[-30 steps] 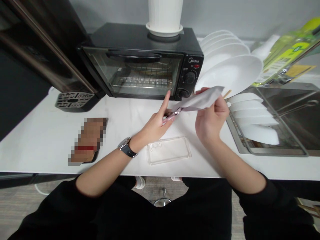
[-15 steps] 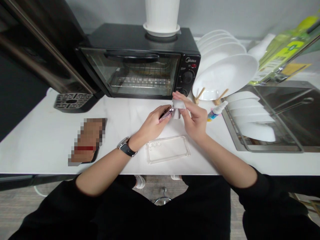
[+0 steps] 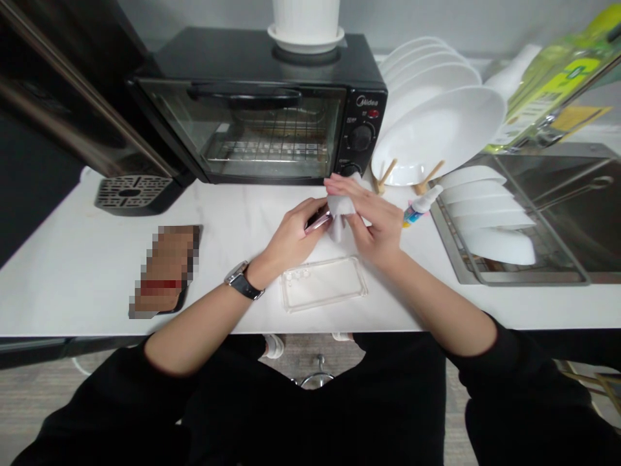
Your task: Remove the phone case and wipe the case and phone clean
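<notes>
Above the white counter, my left hand (image 3: 294,234) is closed around a pinkish phone (image 3: 317,222), held edge-up and tilted. My right hand (image 3: 376,223) pinches a pale grey cloth (image 3: 341,206) against the phone's far end; the cloth covers that end and part hangs down below it. A clear phone case (image 3: 324,285) lies flat on the counter just below my hands. To the right of my right hand is a small spray bottle (image 3: 421,206) with a white top and blue label, lying tilted.
A black toaster oven (image 3: 257,133) stands behind my hands, a white pot (image 3: 306,22) on top. White plates (image 3: 439,136) stand in a rack at right, beside a sink (image 3: 565,275) holding bowls (image 3: 490,213). Another phone (image 3: 165,268), its screen blurred, lies at left near a drip tray (image 3: 133,193).
The whole view has shifted slightly. My right hand and the cloth have moved a little over the phone, and the cloth's folds have changed. My left hand keeps its hold.
</notes>
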The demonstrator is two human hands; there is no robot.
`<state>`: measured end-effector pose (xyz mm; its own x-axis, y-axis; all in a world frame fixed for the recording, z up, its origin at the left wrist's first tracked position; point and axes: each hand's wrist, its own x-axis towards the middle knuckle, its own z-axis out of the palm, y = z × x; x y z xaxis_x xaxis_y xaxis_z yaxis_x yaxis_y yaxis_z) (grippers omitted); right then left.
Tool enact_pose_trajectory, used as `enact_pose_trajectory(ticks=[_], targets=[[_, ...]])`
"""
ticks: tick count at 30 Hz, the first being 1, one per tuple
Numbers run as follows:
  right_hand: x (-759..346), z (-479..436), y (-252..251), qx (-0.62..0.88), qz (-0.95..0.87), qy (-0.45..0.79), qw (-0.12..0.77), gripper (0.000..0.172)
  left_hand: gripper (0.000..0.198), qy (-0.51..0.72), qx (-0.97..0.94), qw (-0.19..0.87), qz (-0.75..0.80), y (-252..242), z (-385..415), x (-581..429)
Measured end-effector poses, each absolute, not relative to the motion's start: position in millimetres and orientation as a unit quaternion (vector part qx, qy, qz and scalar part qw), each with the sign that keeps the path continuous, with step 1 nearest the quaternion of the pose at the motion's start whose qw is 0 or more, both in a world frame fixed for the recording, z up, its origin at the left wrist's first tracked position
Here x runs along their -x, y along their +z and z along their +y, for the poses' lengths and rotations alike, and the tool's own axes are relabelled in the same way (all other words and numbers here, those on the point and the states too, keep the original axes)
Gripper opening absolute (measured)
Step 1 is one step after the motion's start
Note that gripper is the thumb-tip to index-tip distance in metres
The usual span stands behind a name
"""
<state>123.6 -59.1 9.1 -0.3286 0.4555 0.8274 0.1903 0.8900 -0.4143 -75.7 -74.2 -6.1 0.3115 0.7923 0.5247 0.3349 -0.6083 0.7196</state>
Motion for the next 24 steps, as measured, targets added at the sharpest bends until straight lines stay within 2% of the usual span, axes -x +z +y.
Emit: enact_pose_trajectory(ticks=[6, 14, 20, 24], targets=[[-125.6, -56.8, 8.5, 0.258, -0.783, 0.161, 0.543, 0.039, 0.019, 0.447, -0.779, 0.228, 0.375, 1.5, -79.2, 77.6], [-120.0, -73.0, 8.9, 0.187, -0.831, 0.136, 0.505, 0.039, 0.009, 0.453, -0.790, 0.219, 0.349, -6.6, -75.6, 78.2], [-120.2, -69.7, 2.7, 0.217, -0.838, 0.136, 0.481, 0.038, 0.012, 0.468, -0.780, 0.237, 0.340, -8.4, -75.3, 75.3], [-123.9, -62.5, 3.4, 0.202, -0.831, 0.130, 0.501, 0.039, 0.015, 0.468, -0.775, 0.239, 0.350, -6.1, -74.9, 74.8]])
